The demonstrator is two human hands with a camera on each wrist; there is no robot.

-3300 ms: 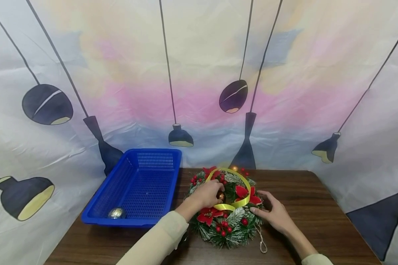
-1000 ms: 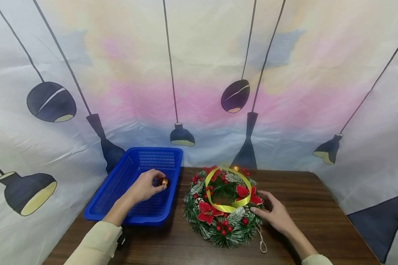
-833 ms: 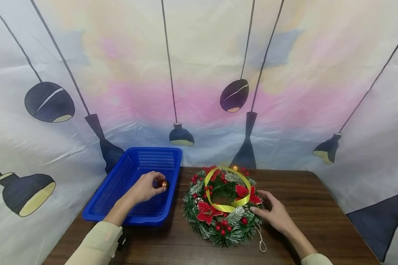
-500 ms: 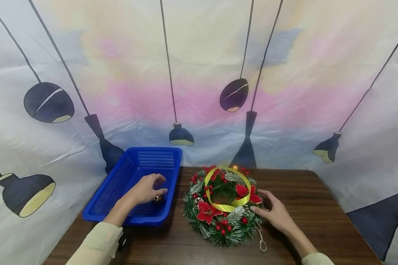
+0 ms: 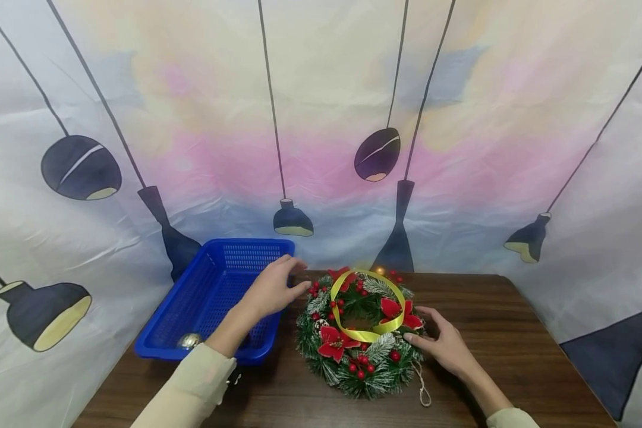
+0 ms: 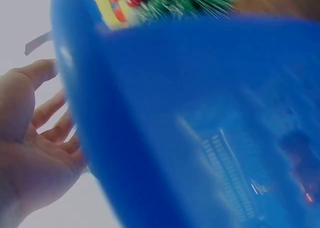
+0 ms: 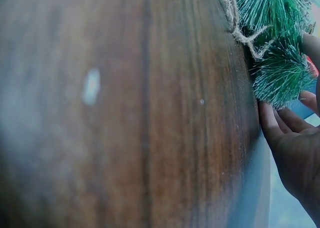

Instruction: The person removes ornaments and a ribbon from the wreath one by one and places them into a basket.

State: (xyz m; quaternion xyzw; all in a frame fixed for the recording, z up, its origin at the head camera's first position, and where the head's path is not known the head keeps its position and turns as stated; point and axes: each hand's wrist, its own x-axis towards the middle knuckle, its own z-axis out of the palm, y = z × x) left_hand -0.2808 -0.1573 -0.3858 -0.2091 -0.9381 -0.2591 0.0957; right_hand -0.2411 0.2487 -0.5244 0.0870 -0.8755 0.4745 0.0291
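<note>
A green Christmas wreath [image 5: 364,380] with red poinsettias, berries and frosted sprigs lies on the table. A yellow ribbon [image 5: 390,327] loops over its middle. My right hand [image 5: 444,345] grips the wreath's right edge, thumb on top. In the right wrist view, fingers curl at the green needles [image 7: 282,78]. My left hand [image 5: 275,288], with nothing in it, hovers over the right rim of the blue basket [image 5: 160,351], fingertips close to the wreath's left side. A shiny silver-gold bauble [image 5: 189,340] sits in the basket; a blurred reddish bauble [image 6: 302,168] shows in the left wrist view.
A twine loop [image 5: 424,389] trails from the wreath's front right onto the dark wooden table [image 5: 513,356]. At the wreath's back is a small copper ball [image 5: 380,271]. Behind the table hangs a cloth [image 5: 321,119] printed with lamps.
My left hand carried a copper bauble from the wreath to the basket and let it drop inside. It then moved right, toward the wreath. My right hand stayed at the wreath's edge.
</note>
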